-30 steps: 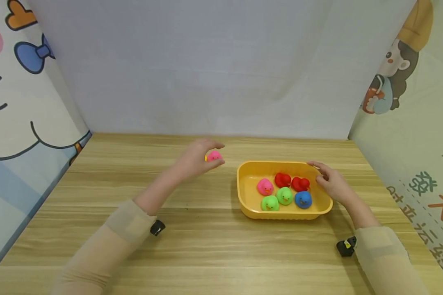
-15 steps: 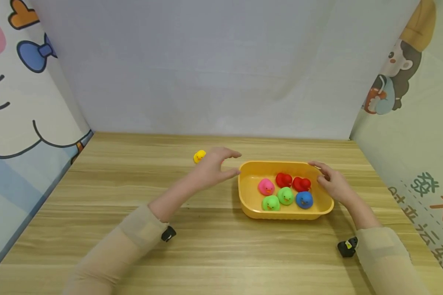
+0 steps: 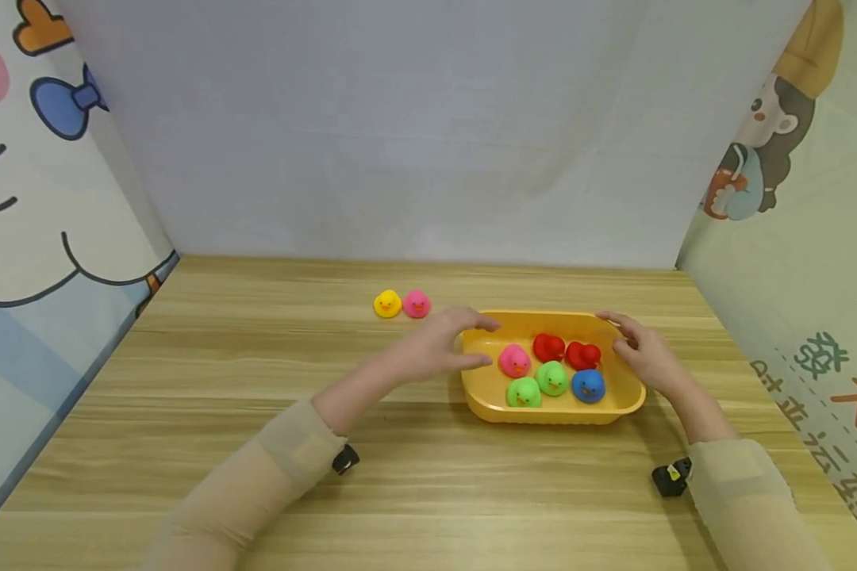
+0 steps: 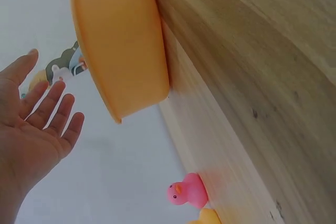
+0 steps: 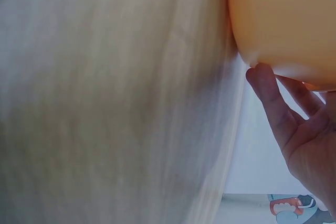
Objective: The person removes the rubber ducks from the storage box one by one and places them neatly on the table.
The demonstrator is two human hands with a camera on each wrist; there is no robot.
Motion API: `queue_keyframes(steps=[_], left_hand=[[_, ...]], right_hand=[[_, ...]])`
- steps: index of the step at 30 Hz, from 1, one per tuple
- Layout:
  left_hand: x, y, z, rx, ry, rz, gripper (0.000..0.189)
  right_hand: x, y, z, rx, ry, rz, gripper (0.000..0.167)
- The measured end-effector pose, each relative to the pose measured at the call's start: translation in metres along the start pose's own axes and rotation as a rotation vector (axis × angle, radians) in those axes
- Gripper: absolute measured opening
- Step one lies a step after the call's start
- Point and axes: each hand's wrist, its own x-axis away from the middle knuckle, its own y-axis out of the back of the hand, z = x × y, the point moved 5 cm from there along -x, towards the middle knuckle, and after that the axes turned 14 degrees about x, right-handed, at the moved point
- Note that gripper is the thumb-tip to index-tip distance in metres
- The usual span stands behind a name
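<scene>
A yellow plastic tub (image 3: pixel 564 415) stands on the table, right of centre. Inside it lie a pink rubber duck (image 3: pixel 514 362), two red ducks (image 3: pixel 547 347), two green ducks (image 3: pixel 551 379) and a blue duck (image 3: pixel 589 386). My left hand (image 3: pixel 432 349) reaches over the tub's left rim in the head view, thumb and fingers spread apart, holding nothing. Its palm and straight fingers (image 4: pixel 46 115) show in the left wrist view. My right hand (image 3: pixel 641 355) holds the tub's right end; in the right wrist view, fingertips (image 5: pixel 262 80) touch its outer wall.
Behind my left hand, a yellow duck (image 3: pixel 387 304) and another pink duck (image 3: pixel 417 304) sit side by side on the wooden table (image 3: pixel 428 492). A pale cloth (image 3: pixel 428 143) hangs along the table's far edge, and printed cartoon panels stand at both sides.
My left hand has moved rightward and nearer, from beside the yellow and pink ducks to the tub's left rim, uncovering both ducks. My right hand has stayed at the tub.
</scene>
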Motion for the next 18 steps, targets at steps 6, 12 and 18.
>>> queue_keyframes(steps=[6, 12, 18], left_hand=[[-0.007, -0.013, 0.002, 0.003, -0.005, 0.080, 0.046], [-0.012, -0.025, 0.004, 0.015, -0.036, 0.136, 0.046], [-0.019, -0.038, 0.004, 0.004, -0.077, 0.195, 0.044]], right_hand=[[0.000, 0.000, 0.001, -0.006, 0.000, 0.002, 0.047], [-0.001, 0.000, 0.002, 0.002, 0.001, 0.006, 0.047], [0.001, 0.001, 0.003, 0.004, 0.001, 0.008, 0.047]])
